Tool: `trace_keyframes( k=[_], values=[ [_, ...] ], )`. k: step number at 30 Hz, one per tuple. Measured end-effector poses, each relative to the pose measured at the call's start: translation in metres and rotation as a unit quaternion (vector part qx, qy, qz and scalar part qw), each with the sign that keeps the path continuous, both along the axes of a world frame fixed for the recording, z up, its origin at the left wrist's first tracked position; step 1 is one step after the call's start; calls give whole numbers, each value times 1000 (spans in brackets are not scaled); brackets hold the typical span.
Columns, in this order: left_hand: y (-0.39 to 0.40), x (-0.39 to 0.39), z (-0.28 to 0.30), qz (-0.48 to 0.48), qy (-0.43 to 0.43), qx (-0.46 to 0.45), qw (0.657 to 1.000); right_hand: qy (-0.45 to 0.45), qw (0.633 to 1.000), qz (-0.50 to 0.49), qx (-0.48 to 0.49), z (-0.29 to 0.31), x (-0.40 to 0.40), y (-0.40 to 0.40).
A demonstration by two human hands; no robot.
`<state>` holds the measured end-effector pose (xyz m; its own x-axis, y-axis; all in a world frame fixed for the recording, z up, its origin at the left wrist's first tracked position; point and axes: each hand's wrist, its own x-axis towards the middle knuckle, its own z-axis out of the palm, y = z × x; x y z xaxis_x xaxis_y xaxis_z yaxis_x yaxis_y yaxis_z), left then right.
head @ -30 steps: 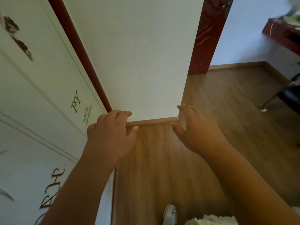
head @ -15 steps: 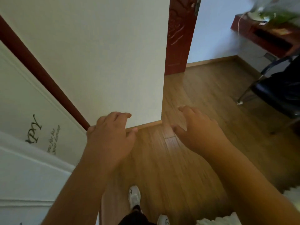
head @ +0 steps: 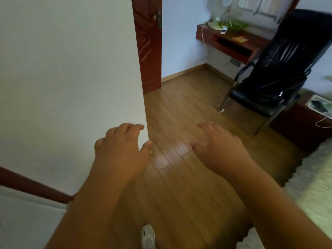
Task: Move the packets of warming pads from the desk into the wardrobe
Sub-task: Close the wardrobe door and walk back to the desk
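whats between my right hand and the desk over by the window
In the head view, mostly bare wooden floor runs from the right hand toward the desk. The black chair stands just right of that line, close beside the desk.

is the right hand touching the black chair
Apart. The head view shows the right hand empty in mid-air, with bare wooden floor between it and the black chair.
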<state>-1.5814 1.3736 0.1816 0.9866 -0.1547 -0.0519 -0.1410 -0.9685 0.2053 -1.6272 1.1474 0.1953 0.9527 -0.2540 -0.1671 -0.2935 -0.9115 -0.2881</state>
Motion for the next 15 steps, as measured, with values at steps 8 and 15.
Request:
trace_keyframes(
  k=[8, 15],
  values=[
    [2, 76, -10, -86, 13, 4, 996, 0, 998, -66, 0, -6, 41, 17],
    [-12, 113, -15, -139, 23, 12, 990, 19, 992, -121, 15, -19, 57, 7]
  ],
)
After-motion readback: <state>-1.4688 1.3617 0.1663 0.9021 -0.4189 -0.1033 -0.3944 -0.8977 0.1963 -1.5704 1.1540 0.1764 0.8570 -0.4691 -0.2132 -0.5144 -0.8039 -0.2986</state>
